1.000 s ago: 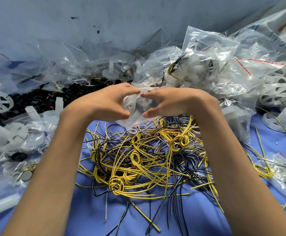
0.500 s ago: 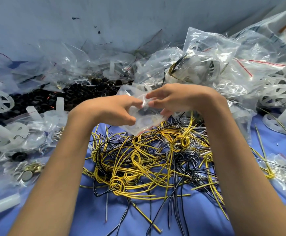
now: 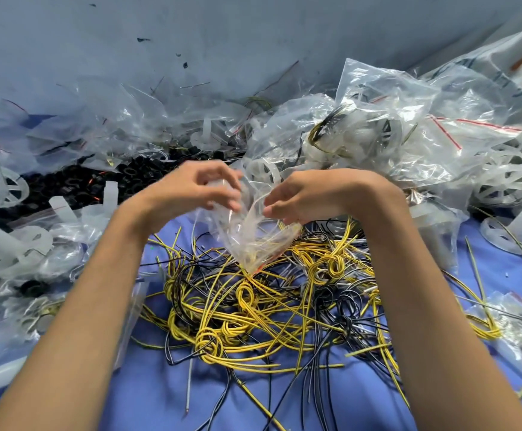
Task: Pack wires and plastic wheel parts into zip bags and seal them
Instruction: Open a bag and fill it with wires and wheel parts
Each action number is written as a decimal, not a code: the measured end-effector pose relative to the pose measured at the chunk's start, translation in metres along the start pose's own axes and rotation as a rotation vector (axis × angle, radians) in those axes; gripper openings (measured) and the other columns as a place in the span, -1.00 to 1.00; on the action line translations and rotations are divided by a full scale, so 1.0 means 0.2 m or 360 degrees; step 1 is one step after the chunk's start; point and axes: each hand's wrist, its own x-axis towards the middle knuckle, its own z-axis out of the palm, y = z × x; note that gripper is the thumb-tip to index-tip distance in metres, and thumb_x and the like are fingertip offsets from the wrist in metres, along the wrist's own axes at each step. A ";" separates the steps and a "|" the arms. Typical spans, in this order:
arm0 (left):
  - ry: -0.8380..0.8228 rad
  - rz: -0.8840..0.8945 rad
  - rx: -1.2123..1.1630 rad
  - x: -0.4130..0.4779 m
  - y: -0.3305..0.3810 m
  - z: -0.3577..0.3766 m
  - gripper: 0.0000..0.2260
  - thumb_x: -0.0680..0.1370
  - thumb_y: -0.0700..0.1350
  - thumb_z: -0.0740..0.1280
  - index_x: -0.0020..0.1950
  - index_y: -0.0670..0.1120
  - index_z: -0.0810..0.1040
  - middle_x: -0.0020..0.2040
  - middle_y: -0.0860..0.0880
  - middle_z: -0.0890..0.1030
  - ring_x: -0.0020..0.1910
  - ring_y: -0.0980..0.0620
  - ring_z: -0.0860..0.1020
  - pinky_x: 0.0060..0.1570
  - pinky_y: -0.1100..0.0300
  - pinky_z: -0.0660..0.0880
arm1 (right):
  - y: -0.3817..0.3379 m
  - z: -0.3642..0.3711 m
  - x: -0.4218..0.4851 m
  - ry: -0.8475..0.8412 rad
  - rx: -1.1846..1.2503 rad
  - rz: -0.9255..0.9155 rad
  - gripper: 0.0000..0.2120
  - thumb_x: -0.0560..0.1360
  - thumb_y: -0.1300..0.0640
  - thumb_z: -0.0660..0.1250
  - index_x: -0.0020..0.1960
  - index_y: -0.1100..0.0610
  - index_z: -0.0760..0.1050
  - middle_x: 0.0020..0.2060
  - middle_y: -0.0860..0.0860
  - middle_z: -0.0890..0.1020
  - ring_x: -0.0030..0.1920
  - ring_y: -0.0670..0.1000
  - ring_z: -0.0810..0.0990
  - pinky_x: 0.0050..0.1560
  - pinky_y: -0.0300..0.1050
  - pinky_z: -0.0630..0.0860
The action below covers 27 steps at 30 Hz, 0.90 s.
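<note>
Blue cloth (image 3: 147,399) worktop. Yellow and black wires (image 3: 253,309) lie tangled mid-surface. One clear zip bag (image 3: 247,231) hangs just above the tangle. Left hand (image 3: 188,188) pinches its left edge (motion-blurred), right hand (image 3: 309,194) pinches the right edge. White wheel parts (image 3: 502,178) sit far right, beside packed bags (image 3: 393,119).
</note>
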 end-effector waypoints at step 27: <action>0.0868 -0.0635 0.1304 0.27 -0.52 -0.24 -0.72 0.43 -0.30 0.31 0.09 -0.11 0.65 0.07 -0.20 0.64 0.15 -0.23 0.52 0.14 0.07 0.42 | 0.00 0.02 0.02 -0.0033 0.0112 0.0013 -0.55 0.57 -0.11 0.21 0.40 0.04 0.37 0.21 0.01 0.56 0.09 -0.03 0.61 0.11 -0.13 0.53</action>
